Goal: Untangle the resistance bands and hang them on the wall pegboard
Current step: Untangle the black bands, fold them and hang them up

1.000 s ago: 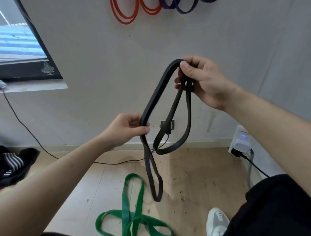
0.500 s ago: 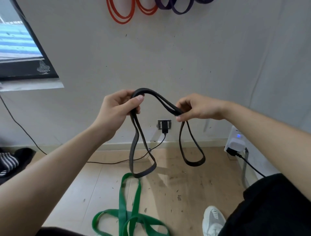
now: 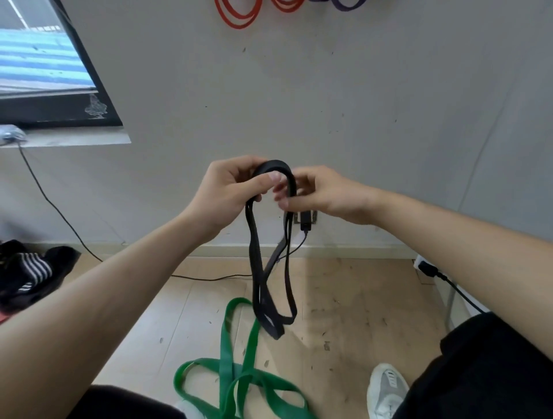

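Observation:
A black resistance band (image 3: 257,269) hangs doubled in front of the wall, its loops dangling just above the floor. My left hand (image 3: 230,191) grips the top bend of the band with thumb over it. My right hand (image 3: 323,194) pinches the same bend from the right, the two hands almost touching. A green band (image 3: 239,368) lies tangled on the wooden floor below. Red bands (image 3: 236,16) and a purple band (image 3: 348,3) hang on the wall at the top edge; their pegs are out of view.
A wall socket with a black plug (image 3: 305,219) sits behind the band, its cable running left along the floor. A white charger block (image 3: 425,266) is at the right wall. Dark clothes (image 3: 27,272) lie at left. A white shoe (image 3: 387,391) is bottom right.
My hands have come together from apart, gathering the band's top into one bend. The two separate hanging loops now dangle side by side, lower toward the floor.

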{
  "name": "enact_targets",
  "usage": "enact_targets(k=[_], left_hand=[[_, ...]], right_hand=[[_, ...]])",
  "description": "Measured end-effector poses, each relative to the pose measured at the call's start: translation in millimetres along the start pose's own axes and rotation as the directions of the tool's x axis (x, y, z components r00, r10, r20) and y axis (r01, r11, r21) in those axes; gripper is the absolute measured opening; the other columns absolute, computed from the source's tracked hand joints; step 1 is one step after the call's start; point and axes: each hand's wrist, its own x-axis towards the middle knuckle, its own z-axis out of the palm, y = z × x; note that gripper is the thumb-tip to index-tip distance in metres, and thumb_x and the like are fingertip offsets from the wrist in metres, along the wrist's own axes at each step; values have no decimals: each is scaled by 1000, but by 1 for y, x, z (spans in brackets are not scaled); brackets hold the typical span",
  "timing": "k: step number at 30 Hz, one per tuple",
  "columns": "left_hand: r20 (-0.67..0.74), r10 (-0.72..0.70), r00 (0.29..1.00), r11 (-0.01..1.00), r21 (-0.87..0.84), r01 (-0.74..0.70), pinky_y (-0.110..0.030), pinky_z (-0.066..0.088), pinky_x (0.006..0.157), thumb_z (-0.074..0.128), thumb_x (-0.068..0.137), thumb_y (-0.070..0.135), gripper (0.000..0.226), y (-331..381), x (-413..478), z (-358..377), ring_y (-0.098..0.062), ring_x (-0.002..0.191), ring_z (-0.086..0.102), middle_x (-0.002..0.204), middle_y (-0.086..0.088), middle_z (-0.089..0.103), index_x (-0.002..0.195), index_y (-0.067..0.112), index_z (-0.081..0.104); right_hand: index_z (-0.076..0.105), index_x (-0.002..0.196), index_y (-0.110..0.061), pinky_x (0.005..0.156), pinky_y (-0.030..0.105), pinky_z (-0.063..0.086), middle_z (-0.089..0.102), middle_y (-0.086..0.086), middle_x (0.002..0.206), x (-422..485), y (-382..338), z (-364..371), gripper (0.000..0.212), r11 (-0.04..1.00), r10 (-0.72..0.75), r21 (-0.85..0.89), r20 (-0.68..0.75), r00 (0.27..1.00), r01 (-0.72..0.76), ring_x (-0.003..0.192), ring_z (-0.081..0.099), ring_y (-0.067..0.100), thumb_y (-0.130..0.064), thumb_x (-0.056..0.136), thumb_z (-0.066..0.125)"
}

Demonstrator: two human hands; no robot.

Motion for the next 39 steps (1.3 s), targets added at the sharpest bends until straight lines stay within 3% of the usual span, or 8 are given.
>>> enact_targets(k=[2, 7, 11, 17, 24, 29, 33, 39], left_hand=[[21, 13, 1000, 999, 33, -14, -20, 48, 66, 70, 94, 11, 11, 0, -1, -3, -7, 65, 55, 69, 14, 66, 104, 11, 76], [60, 36, 998, 991, 129, -43, -31, 56, 72, 74, 91, 16, 10, 4, -3, -16, -13, 72, 63, 77, 4, 72, 100, 19, 77], [53, 30, 998, 975, 219, -41, -43, 58, 76, 81, 84, 28, 16, 9, -6, -22, -14, 71, 67, 83, -10, 76, 99, 22, 79], [44, -10, 999, 974, 225, 0, -22, 57, 70, 86, 77, 26, 20, 9, -9, -21, -11, 70, 72, 79, 1, 78, 96, 22, 78], [90, -64, 994, 981, 186, 47, -23, 57, 86, 84, 81, 24, 28, -4, -14, -6, -7, 91, 75, 96, 6, 79, 107, 18, 76], [151, -213, 965, 977, 58, 206, -31, 56, 98, 86, 76, 32, 51, -19, -18, 16, -5, 107, 70, 116, 7, 75, 123, 21, 69], [188, -262, 947, 958, -70, 279, -28, 56, 95, 84, 80, 20, 41, -23, -19, 37, -8, 106, 72, 114, 3, 77, 119, 17, 71], [257, -276, 926, 959, 16, 282, -27, 54, 97, 77, 89, 21, 14, -31, -17, 49, -8, 103, 72, 104, 1, 78, 102, 14, 78]], right_hand=[[68, 111, -8, 83, 22, 52, 72, 8, 100, 1, -13, 3, 25, 994, -96, 42, -98, 991, 101, 91, 67, 10, -13, 88, 75], [71, 110, -9, 83, 29, 55, 75, 11, 98, 1, -31, 6, 25, 965, -235, -151, -137, 962, 214, 88, 69, 13, -17, 88, 76], [73, 106, -14, 69, 16, 51, 75, -4, 88, 1, -39, 3, 20, 925, -274, -305, -130, 953, 225, 81, 69, 5, -20, 87, 76], [73, 112, -17, 67, 9, 45, 69, -14, 81, -6, -47, -1, 24, 904, -287, -361, -118, 950, 228, 71, 63, -7, -18, 88, 75], [76, 110, -15, 75, 17, 51, 75, -7, 94, -9, -50, -15, 26, 894, -339, -350, -123, 933, 279, 86, 67, 8, -14, 85, 78], [75, 106, -14, 69, 28, 57, 74, -3, 89, -9, -49, -21, 22, 929, -361, -153, -181, 915, 336, 79, 66, 13, -8, 85, 77], [73, 105, -12, 67, 29, 57, 72, 7, 90, -12, -52, -20, 21, 921, -369, 45, -219, 903, 387, 80, 65, 17, -2, 87, 72], [67, 105, -7, 67, 28, 58, 65, 14, 91, -14, -58, -23, 20, 851, -294, 311, -385, 875, 423, 78, 63, 21, -4, 85, 69]])
